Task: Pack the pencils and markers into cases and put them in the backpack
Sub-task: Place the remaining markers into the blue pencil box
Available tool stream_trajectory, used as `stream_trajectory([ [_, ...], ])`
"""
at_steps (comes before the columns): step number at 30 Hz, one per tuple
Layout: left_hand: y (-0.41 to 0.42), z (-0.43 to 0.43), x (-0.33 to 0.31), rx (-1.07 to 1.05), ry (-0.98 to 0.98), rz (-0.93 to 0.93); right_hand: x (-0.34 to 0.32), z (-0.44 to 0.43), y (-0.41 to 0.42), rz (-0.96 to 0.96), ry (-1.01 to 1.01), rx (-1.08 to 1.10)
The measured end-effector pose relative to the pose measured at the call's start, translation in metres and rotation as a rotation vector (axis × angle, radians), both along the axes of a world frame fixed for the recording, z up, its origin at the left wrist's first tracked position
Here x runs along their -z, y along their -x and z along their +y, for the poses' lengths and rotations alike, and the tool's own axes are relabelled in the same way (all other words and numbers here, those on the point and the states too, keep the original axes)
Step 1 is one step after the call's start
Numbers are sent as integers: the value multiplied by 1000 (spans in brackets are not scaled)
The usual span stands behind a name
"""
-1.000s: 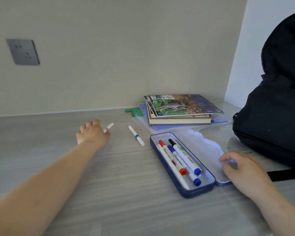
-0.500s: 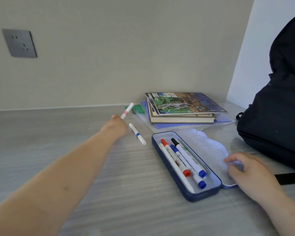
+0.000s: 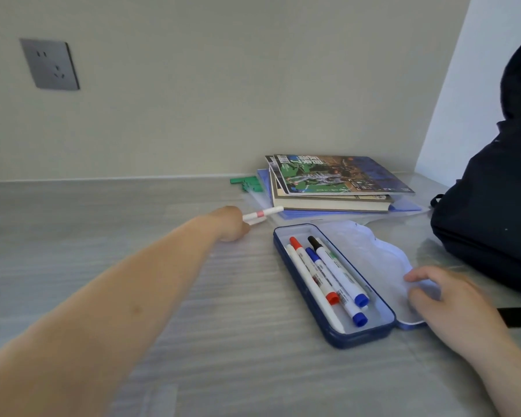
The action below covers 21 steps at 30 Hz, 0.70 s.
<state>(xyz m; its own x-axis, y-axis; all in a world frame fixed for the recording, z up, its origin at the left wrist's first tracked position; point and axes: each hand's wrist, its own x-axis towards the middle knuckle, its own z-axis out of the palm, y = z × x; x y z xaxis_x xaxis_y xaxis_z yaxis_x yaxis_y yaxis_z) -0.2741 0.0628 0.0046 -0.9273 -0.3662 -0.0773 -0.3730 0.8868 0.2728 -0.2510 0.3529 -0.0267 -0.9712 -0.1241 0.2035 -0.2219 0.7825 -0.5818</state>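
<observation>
Open blue pencil case point(image 3: 361, 335) on the table point(image 3: 103, 224), its lid point(image 3: 373, 254) folded flat to the right. Inside, several markers point(image 3: 322, 275) lie side by side, with red, blue and black caps and one plain white. Beyond the case's far left corner, the left hand point(image 3: 230, 222) curls around a white pink-banded marker point(image 3: 263, 212), near the books point(image 3: 328, 188). The right hand point(image 3: 451, 299) rests on the lid with relaxed fingers. A black backpack point(image 3: 494, 206) stands at right.
</observation>
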Motion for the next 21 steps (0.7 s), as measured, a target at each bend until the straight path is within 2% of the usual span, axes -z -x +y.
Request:
stream_trajectory([
  [4, -12, -13, -6, 172, -258, 221, 1, 0, -1, 13, -7, -9],
  [7, -21, 0, -18, 371, -247, 339, 0, 0, -3, 21, -11, -11],
  [11, -27, 36, -23, 601, -227, 236, -1, -1, -4, 24, -40, 9],
  [17, -16, 59, -9, 713, -82, 142, 0, 0, -2, 39, -51, 61],
  [19, -15, 59, -10, 739, -91, 132, 1, 1, 0, 33, -45, 71],
  [21, -16, 55, -12, 706, -179, 110, 2, 1, 1, 31, -37, 71],
])
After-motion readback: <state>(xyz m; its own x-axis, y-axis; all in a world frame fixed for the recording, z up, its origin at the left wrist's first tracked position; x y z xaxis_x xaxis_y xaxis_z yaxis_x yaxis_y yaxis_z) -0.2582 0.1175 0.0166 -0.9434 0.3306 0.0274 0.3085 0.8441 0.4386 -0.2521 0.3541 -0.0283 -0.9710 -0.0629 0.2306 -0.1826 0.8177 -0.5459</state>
